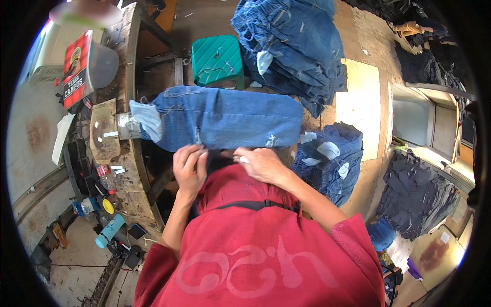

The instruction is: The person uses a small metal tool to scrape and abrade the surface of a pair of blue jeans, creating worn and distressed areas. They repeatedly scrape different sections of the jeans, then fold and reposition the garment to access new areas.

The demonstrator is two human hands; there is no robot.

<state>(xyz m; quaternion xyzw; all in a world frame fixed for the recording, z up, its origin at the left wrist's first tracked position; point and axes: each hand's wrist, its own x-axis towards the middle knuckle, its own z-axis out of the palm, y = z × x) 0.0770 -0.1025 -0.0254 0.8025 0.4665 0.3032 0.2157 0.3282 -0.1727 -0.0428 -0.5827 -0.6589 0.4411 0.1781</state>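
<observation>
So, both hands down at the near edge of a pair of blue jeans (225,120) laid flat across the lap area, just past the worn wooden table (130,179). Left hand (189,168) with fingers curled and pressed together, pinching the denim hem right by a seam. Right hand (262,163) just beside it, grip closed on the same edge, something small and white between the fingertips; can't tell what exactly. Tall stack of folded jeans (294,48) further out, next to a green plastic stool (217,59). Another heap of jeans (330,161) on the right, white tags showing. On the table: a teal bottle (109,231), a yellow disc (108,206), a red-labelled box (76,69).
</observation>
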